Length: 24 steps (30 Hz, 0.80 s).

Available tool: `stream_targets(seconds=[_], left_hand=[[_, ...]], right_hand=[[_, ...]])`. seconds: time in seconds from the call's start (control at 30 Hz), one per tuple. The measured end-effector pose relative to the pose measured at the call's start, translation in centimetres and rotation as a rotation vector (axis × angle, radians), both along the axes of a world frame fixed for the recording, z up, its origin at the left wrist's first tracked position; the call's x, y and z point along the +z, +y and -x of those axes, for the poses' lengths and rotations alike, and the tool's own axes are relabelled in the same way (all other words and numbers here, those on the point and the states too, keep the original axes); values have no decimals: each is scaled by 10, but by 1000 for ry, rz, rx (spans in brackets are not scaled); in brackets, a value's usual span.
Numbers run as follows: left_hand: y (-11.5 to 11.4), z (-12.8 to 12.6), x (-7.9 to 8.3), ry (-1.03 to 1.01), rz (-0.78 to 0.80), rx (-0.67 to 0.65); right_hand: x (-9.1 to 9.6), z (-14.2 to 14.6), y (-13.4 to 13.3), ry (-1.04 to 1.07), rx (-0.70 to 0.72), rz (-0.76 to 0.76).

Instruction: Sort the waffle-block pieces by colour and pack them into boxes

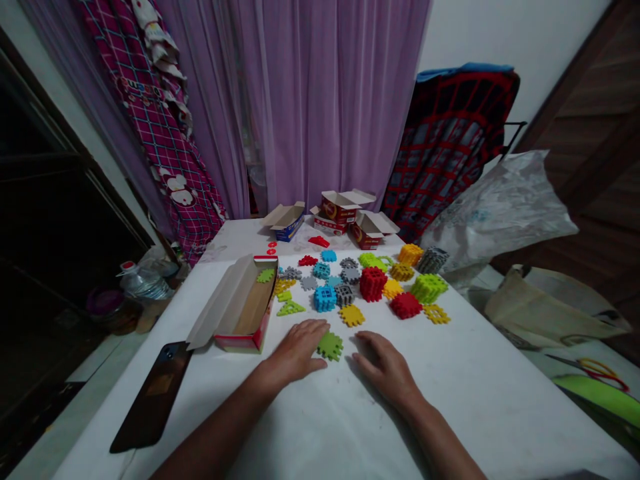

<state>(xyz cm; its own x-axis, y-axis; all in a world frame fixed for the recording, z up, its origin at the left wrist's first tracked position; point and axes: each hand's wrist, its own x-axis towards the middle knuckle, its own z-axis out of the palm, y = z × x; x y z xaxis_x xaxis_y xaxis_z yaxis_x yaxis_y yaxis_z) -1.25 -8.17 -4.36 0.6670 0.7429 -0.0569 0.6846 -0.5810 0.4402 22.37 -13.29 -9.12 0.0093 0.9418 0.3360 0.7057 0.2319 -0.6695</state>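
Note:
A green toothed plastic building piece (pixel 331 347) lies flat on the white table between my hands. My left hand (pixel 296 351) rests beside it with fingers stretched out, the fingertips at or just touching its left edge; I cannot tell which. To the right of the piece, my right hand (pixel 384 365) lies on the table, thumb and fingers apart, holding nothing. Just beyond are a yellow toothed piece (pixel 352 315), a blue cube (pixel 325 299), a grey cube (pixel 345 294) and a red stack (pixel 373 284). A green triangular piece (pixel 291 308) lies past my left hand.
An open long box (pixel 240 343) with a green piece inside stands at left, near a dark phone (pixel 153 399). Stacks of yellow (pixel 410 254), lime (pixel 429 288) and red pieces (pixel 406 305) sit at right. Small open boxes (pixel 289 227) stand at the back. Scissors (pixel 597 371) lie off the table at right.

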Motion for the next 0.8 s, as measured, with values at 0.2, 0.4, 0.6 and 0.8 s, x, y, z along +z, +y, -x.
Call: stream_targets(seconds=[0.2,0.4,0.6,0.8], left_hand=[[11,-12,5,19,42,-77],[17,-23,13,128,26,-97],[18,-27,14,191,-8,-131],[7,2,46,77,-78,-38]], right_hand=[[4,-37,-4,56,-83,168],[8,-39,3,8,-79,207],[5,-42,4,21,-51,196],[3,-44,2,4,-43,161]])
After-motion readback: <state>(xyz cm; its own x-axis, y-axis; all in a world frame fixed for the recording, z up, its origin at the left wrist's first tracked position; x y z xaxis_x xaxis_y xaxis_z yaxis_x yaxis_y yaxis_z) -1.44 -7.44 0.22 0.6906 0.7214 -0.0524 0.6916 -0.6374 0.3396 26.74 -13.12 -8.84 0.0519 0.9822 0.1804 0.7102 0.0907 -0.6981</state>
